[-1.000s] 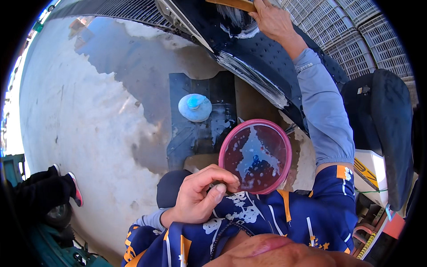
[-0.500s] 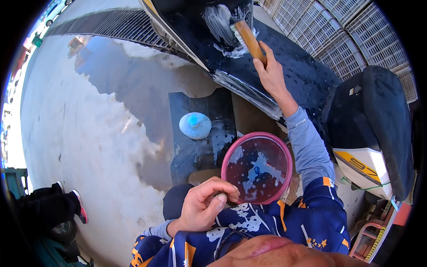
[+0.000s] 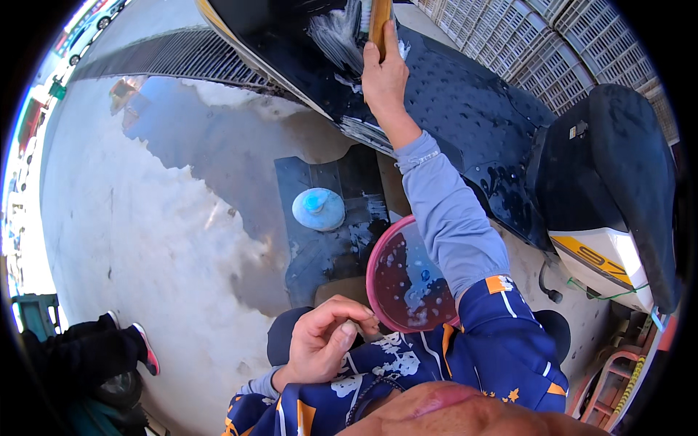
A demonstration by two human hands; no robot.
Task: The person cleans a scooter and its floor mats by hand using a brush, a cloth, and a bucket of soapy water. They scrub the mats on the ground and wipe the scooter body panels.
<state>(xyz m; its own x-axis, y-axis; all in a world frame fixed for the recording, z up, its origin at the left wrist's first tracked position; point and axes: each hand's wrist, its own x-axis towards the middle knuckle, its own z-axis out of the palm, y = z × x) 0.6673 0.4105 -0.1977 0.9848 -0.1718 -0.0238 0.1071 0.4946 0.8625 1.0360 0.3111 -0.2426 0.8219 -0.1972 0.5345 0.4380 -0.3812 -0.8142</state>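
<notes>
A scrubbing brush with a wooden back (image 3: 379, 27) is in my right hand (image 3: 385, 76), gripped by its near end. Its pale bristles face left, against the upright black front panel (image 3: 291, 36) of a scooter, where white foam (image 3: 338, 35) is smeared. My left hand (image 3: 323, 338) hangs loosely bent over my lap, thumb apart from the fingers, with nothing visible in it. Just beyond it stands a pink basin (image 3: 374, 272) of dark, sudsy water, partly covered by my right forearm. A pale blue bottle with a blue top (image 3: 318, 209) stands on a wet black mat (image 3: 309, 254).
The scooter's footboard (image 3: 465, 91) and black seat (image 3: 636, 196) stretch along the right. Stacked plastic crates (image 3: 538, 51) stand behind it. A drain grate (image 3: 174, 54) crosses the wet floor. At lower left are another person's dark-trousered legs and a shoe (image 3: 149, 349).
My right hand has carried the brush up and to the left along the foamy panel. My forearm now covers part of the basin. The left hand has barely shifted.
</notes>
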